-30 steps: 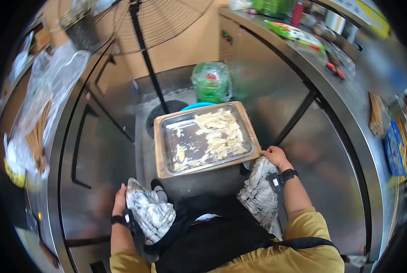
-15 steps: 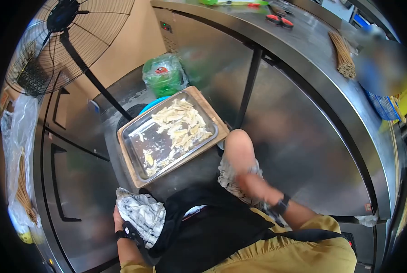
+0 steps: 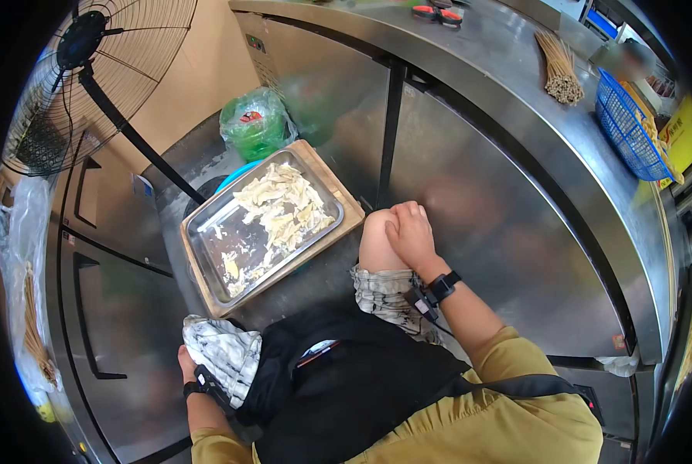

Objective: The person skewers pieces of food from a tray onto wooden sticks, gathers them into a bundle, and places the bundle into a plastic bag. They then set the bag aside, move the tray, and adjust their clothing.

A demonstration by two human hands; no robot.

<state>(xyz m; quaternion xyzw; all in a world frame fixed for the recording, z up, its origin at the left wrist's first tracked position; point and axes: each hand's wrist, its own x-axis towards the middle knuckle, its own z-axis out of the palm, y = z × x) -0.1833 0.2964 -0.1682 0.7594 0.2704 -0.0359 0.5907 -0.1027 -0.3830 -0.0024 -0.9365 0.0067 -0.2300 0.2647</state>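
Fairly bright, even indoor light falls from above, whitening the desk [image 3: 500, 48] into pale glare near the blue basket [image 3: 621, 127]. The steel doors [image 3: 485, 209] return hazy, smeared reflections. The floor [image 3: 284, 300] looks dim below the metal tray [image 3: 249, 226], and the black apron [image 3: 369, 379] swallows detail. The right hand [image 3: 414, 236] is crisp, while a patch at upper right is blurred. Wide-lens distortion bends the fan [image 3: 83, 40], and the corners fall to black.

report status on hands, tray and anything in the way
Right hand resting on bare knee; left hand at left trouser leg. Metal tray on wooden board, pale pieces inside, untouched. Knee near board corner.
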